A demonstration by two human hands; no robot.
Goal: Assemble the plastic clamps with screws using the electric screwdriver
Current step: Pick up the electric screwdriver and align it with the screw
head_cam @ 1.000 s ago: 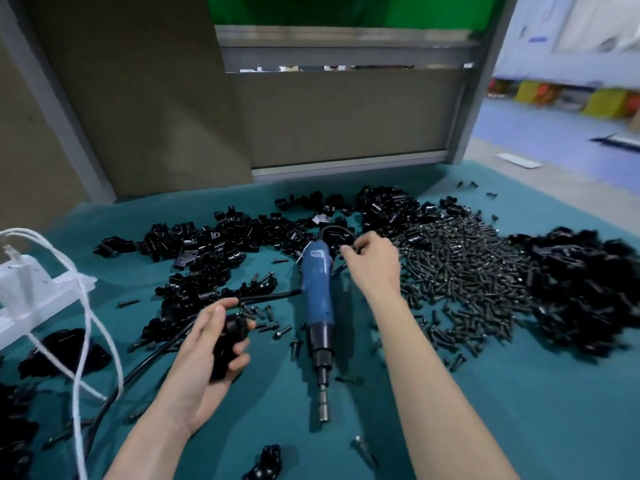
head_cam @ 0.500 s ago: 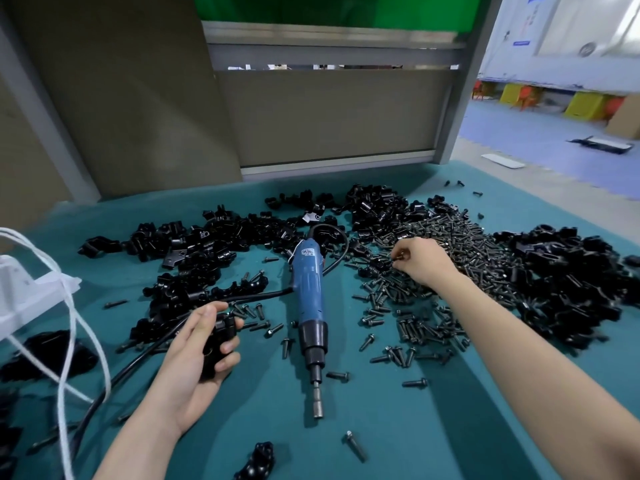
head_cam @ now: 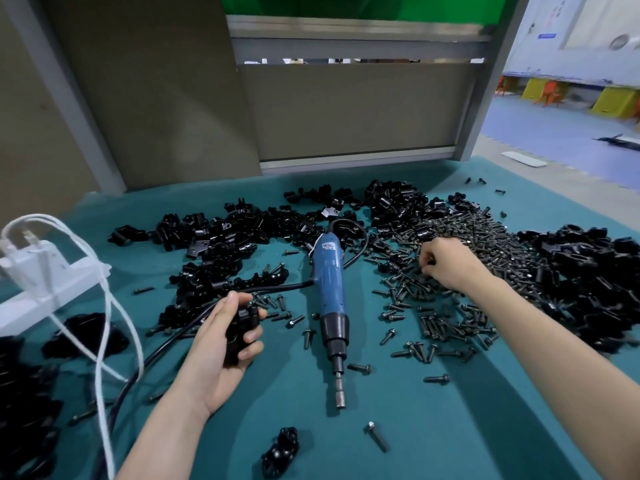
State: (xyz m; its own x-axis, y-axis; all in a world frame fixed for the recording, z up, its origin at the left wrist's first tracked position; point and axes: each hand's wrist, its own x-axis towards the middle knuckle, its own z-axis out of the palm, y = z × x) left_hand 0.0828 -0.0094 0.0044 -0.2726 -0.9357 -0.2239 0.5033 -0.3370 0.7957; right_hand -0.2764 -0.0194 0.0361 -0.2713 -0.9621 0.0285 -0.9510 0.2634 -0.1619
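Your left hand [head_cam: 221, 344], just left of the screwdriver [head_cam: 330, 289], grips one black clamp [head_cam: 240, 332], fingers and thumb curled round it. Your right hand [head_cam: 446, 263], to the screwdriver's right, is curled knuckles-up into the heap of screws [head_cam: 491, 237]; whether it already pinches one cannot be told. The screwdriver lies flat on the desk [head_cam: 450, 445] between your hands, untouched, bit pointing toward you.

By my judgement you are at the start of one clamp: it is in hand, no screw shows in it, and nothing is being driven. Big piles of loose clamps [head_cam: 207, 237] left of and behind the screwdriver suggest most of the work is left; which of them, if any, are finished I cannot tell.

Open desk lies nearer you than the bit, with only a stray clamp [head_cam: 282, 448] and a stray screw [head_cam: 377, 439] on it. The screwdriver's black cord [head_cam: 166, 344] passes close by your left hand, and white cables [head_cam: 104, 323] hang further left, so expect snags there. The desk's edge runs well to the right, beyond the screws.
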